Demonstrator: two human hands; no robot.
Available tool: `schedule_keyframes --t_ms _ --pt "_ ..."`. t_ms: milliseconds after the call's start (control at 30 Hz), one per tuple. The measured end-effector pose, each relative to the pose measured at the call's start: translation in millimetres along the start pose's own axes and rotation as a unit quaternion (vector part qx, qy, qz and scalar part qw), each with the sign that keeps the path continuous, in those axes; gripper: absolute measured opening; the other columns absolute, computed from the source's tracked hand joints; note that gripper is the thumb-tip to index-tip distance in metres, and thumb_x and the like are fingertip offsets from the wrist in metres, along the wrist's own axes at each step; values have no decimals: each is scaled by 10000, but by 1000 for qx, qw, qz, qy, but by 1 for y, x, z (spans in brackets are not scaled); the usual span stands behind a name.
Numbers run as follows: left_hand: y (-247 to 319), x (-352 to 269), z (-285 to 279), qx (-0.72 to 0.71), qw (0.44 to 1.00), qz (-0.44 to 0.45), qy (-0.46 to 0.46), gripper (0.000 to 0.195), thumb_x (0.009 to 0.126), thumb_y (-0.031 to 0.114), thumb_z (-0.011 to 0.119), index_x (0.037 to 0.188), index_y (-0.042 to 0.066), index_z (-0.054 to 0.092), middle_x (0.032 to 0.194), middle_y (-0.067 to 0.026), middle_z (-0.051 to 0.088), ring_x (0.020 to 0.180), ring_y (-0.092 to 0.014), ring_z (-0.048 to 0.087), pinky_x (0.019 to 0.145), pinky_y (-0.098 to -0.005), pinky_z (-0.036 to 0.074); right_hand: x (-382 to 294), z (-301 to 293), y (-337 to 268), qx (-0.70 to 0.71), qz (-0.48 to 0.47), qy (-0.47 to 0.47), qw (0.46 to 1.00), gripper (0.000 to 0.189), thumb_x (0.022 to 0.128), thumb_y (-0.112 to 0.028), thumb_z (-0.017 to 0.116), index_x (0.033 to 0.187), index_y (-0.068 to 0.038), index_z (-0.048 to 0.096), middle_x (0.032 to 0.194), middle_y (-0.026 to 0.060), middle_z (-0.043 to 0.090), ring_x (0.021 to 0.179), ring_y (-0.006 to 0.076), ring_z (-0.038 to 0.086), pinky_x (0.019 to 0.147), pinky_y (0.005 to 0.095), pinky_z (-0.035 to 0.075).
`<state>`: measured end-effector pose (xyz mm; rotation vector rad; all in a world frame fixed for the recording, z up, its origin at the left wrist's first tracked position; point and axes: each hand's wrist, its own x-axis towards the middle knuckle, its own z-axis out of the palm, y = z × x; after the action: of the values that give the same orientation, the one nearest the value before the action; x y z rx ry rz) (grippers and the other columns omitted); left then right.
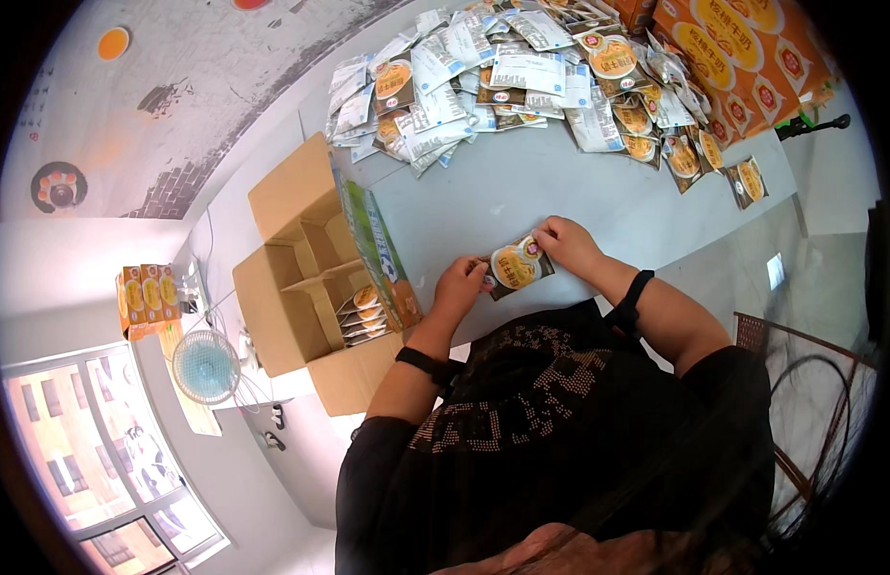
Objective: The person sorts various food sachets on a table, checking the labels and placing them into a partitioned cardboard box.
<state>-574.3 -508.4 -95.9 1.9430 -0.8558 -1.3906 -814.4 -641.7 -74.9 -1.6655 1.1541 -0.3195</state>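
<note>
Near the front edge of the table, a brown and yellow printed sachet (517, 267) lies between my two hands. My left hand (460, 286) pinches its left end between thumb and fingers. At its upper right corner, my right hand (566, 243) holds it by the fingertips. To the left stands an open cardboard carton (295, 324) with cardboard dividers; its front right compartment holds several like sachets (363, 316) in a row. A large heap of sachets (529, 70) covers the far part of the table, some with the white printed back up.
Large orange printed boxes (739, 65) stand at the far right. One loose sachet (748, 182) lies near the table's right edge. A fan (206, 366) and several orange cartons (149, 296) are at the left. A chair (804, 345) stands at the right.
</note>
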Motion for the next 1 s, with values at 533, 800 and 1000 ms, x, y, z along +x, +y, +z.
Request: schedule_keyframes --t_ms 533,800,1000 --pt "13 -24 25 524 793 309 -14 802 963 469 657 1580 49 365 1679 -177 299 1570 -335 263 1217 -654 202 -20 20 21 -382 -363 -64 847 684 967 -435 610 1496 -14 505 1597 175 446 1517 303 377 1267 539 208" --pt "17 -17 20 533 793 293 -30 847 949 493 659 1600 62 332 1666 -144 342 1566 -290 276 1226 -641 189 -14 22 10 -396 -285 -134 862 834 916 -472 662 1541 17 408 1603 214 417 1520 325 361 1266 529 214" --pt "21 -13 21 545 784 295 -25 839 942 505 656 1588 63 355 1652 -129 370 1545 -277 315 1219 -633 215 -11 23 2 -415 -281 -135 855 825 897 -440 685 1531 15 418 1585 215 435 1497 339 390 1256 529 235"
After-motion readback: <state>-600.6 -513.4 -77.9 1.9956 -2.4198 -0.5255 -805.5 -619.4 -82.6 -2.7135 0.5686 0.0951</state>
